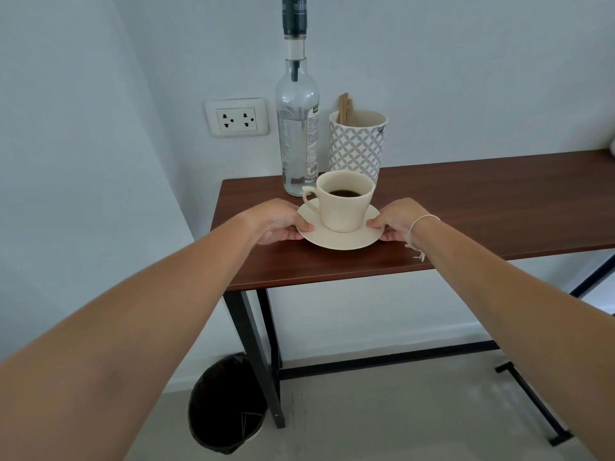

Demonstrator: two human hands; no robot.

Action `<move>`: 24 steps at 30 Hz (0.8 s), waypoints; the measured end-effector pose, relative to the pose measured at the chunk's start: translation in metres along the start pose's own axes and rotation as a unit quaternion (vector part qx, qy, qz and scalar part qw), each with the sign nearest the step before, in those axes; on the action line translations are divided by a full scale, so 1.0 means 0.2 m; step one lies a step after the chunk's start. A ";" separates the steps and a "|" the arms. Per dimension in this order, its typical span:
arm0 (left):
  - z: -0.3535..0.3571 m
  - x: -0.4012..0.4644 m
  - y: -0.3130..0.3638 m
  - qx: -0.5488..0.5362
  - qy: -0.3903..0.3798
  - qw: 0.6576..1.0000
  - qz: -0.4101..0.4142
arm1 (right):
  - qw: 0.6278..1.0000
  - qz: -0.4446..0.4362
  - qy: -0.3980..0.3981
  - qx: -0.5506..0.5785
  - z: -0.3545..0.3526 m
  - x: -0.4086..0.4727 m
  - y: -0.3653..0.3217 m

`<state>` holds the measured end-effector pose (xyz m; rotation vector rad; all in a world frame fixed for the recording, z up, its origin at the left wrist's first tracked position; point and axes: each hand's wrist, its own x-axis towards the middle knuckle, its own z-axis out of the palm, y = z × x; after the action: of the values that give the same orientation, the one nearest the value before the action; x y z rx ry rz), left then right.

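Pinching grip on saucer rim, left hand, right hand, cup atop, left edge of table near, bottle behind

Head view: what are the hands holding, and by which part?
The saucer, by its rim: the left hand pinches the left edge, the right hand the right edge. The cup on it is untouched.

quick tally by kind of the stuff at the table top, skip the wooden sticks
cup: 1
saucer: 1
glass bottle: 1
patterned holder: 1
total: 4
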<state>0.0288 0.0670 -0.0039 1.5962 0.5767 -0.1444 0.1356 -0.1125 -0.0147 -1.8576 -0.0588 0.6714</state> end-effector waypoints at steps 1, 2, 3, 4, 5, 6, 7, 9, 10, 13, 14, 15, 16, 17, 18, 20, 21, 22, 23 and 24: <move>-0.01 -0.01 -0.01 -0.007 -0.003 1.000 0.004 | 1.000 -0.001 -0.004 0.009 0.02 -0.01 0.00; -0.02 -0.02 -0.01 -0.014 -0.007 1.000 0.008 | 1.000 -0.002 -0.007 0.016 0.02 -0.01 0.00; -0.03 -0.04 0.00 -0.020 -0.008 1.000 0.009 | 1.000 -0.004 -0.014 0.024 0.03 -0.01 0.00; -0.05 -0.04 0.00 -0.028 -0.006 1.000 0.012 | 0.999 -0.008 -0.018 0.029 0.04 -0.02 -0.01; -0.06 -0.03 -0.01 -0.033 -0.008 0.999 0.016 | 0.999 -0.010 -0.019 0.033 0.04 -0.03 -0.01; -0.06 -0.05 -0.01 -0.031 -0.009 0.999 0.019 | 0.999 -0.009 -0.017 0.036 0.05 -0.03 0.00; -0.07 -0.07 -0.02 -0.027 -0.008 0.999 0.019 | 0.999 -0.007 -0.021 0.042 0.06 -0.03 0.00; -0.09 -0.08 -0.02 -0.040 -0.008 0.999 0.015 | 0.998 -0.018 -0.021 0.051 0.07 -0.03 0.00; -0.14 -0.18 -0.09 -0.076 0.035 0.996 0.024 | 0.997 -0.026 -0.066 0.021 0.15 -0.07 -0.02; -0.20 -0.29 -0.15 -0.116 0.068 0.990 0.038 | 0.994 -0.043 -0.105 -0.004 0.24 -0.14 -0.06; -0.20 -0.30 -0.16 -0.110 0.072 0.991 0.037 | 0.994 -0.039 -0.103 -0.001 0.26 -0.14 -0.06; -0.19 -0.30 -0.17 -0.103 0.070 0.992 0.036 | 0.994 -0.036 -0.102 0.000 0.26 -0.14 -0.06; -0.18 -0.32 -0.17 -0.102 0.069 0.992 0.033 | 0.994 -0.038 -0.106 -0.002 0.26 -0.13 -0.05; -0.18 -0.37 -0.18 -0.106 0.078 0.991 0.033 | 0.992 -0.043 -0.116 -0.007 0.27 -0.15 -0.05; -0.19 -0.42 -0.20 -0.109 0.095 0.989 0.039 | 0.990 -0.050 -0.132 -0.015 0.29 -0.18 -0.06; -0.22 -0.53 -0.25 -0.128 0.125 0.983 0.050 | 0.984 -0.065 -0.162 -0.029 0.36 -0.24 -0.06; -0.23 -0.59 -0.28 -0.138 0.137 0.979 0.054 | 0.981 -0.073 -0.174 -0.034 0.39 -0.27 -0.06; -0.25 -0.64 -0.31 -0.148 0.150 0.976 0.059 | 0.978 -0.079 -0.187 -0.040 0.43 -0.30 -0.07; -0.26 -0.71 -0.33 -0.155 0.162 0.972 0.063 | 0.975 -0.084 -0.201 -0.045 0.47 -0.34 -0.07; -0.27 -0.78 -0.36 -0.161 0.176 0.969 0.065 | 0.971 -0.089 -0.216 -0.048 0.51 -0.38 -0.07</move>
<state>-0.1503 0.0761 0.0040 1.3422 0.7267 0.3233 0.0279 -0.0470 0.0047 -1.7415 -0.5437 0.9470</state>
